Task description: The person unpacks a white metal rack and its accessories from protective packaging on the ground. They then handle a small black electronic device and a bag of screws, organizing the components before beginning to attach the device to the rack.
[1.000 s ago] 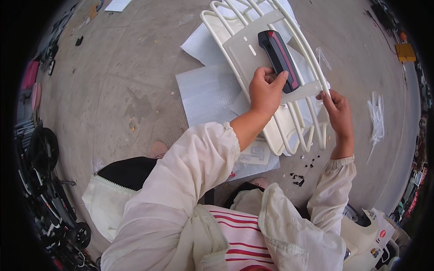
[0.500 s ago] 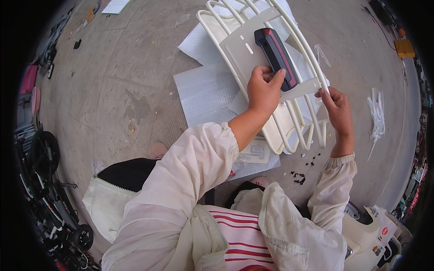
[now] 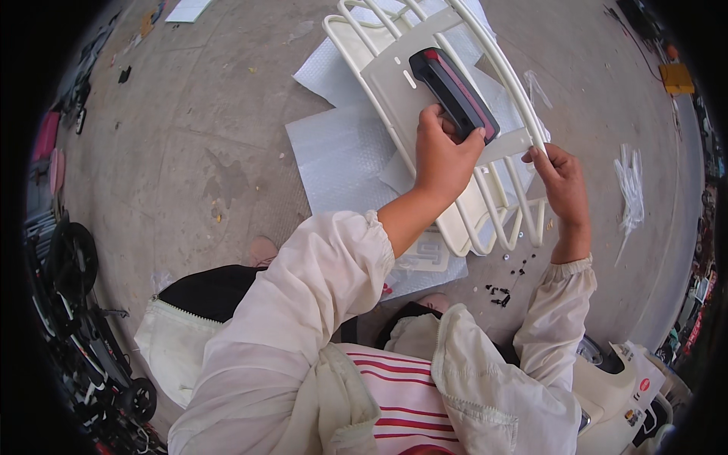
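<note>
A black oblong plastic lamp with a red lens [image 3: 455, 92] is gripped at its near end by the left hand [image 3: 441, 155], fingers curled around it. It is held against the flat plate of a cream tubular metal rack [image 3: 425, 98], which lies on white bubble-wrap sheets [image 3: 341, 155] spread on the concrete floor [image 3: 189, 152]. The rack's right rail is pinched by the right hand [image 3: 560, 178]. Small black screws [image 3: 504, 292] are scattered just beside the rack.

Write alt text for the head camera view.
Seen from above, a left hand presses a black-and-red tail light onto a cream tubular rack, whose side rail the right hand grips. It lies on white packing sheets on concrete, small black screws nearby.
</note>
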Motion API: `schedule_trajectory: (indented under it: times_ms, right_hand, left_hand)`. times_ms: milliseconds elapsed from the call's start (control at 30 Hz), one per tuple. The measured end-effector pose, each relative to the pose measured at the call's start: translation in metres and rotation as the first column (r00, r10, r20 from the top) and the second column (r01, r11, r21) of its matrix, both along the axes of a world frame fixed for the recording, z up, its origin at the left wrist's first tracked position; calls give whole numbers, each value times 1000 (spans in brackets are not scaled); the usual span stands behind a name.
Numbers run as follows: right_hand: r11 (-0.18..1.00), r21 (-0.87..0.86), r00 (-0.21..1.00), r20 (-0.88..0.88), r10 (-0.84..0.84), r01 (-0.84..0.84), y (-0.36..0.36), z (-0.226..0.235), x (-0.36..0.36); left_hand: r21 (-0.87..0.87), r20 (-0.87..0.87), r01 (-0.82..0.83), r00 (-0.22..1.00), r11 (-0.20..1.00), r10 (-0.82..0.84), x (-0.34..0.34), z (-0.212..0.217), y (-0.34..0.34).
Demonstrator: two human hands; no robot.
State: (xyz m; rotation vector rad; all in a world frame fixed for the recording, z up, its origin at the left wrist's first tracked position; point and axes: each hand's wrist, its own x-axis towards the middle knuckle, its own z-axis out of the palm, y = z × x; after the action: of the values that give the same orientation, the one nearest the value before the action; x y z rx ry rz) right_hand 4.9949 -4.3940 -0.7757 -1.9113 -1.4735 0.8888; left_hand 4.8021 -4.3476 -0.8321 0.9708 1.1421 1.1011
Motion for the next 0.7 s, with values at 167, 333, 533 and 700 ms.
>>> schedule_trajectory:
  times_ms: [167,333,533,700]
  right_hand:
    - [1000,-10,1000,6,10,-10,-1,-4,6]
    - [1000,5,1000,-9,18,-18,0,-6,7]
    - [1000,1,1000,7,12,-12,0,-3,4]
    - [1000,3,1000,5,21,-21,0,-3,5]
  left_hand:
    - [74,0,31,1000,997,-31,0,-8,-3]
    - [89,-63,59,997,994,-53,-1,-11,-3]
    - [112,-104,64,993,992,-53,0,-13,-2]
    - [106,-93,68,994,992,-58,0,-14,-3]
